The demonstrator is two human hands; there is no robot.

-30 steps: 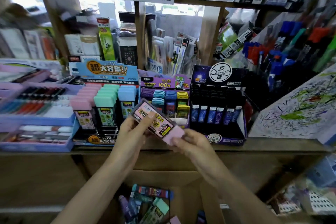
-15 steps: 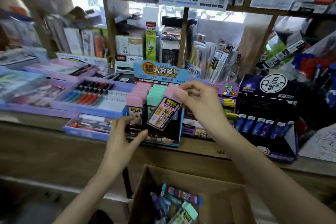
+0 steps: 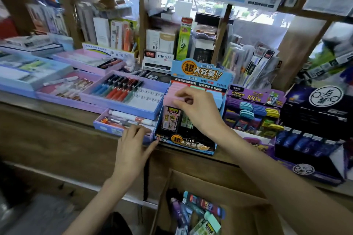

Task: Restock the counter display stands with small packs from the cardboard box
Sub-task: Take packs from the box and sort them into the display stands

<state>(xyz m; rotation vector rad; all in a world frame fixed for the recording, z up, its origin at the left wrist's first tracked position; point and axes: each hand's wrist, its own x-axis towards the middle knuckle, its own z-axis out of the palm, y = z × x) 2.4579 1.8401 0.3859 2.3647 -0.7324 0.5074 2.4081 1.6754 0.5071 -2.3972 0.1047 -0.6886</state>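
Pinches the pink cap of a small pack [image 3: 170, 118] between thumb and curled fingers of the right hand [image 3: 198, 114], with the pack standing in the left column of the blue display stand [image 3: 193, 146]. Rests the left hand [image 3: 133, 147] on the counter [image 3: 57, 135] edge, fingers straight and spread, thumb tip just at the stand's lower left corner, holding nothing. Looks light and stiff: a hard little case, glossy label, probably slippery on the flat faces. Best taken by the cap or the narrow edges. Counts one pack in hand and three colour columns in the stand: pink, green, blue. Counts one cardboard box [image 3: 229, 191] below the counter, with about six loose packs [image 3: 202, 206] showing and perhaps more hidden.
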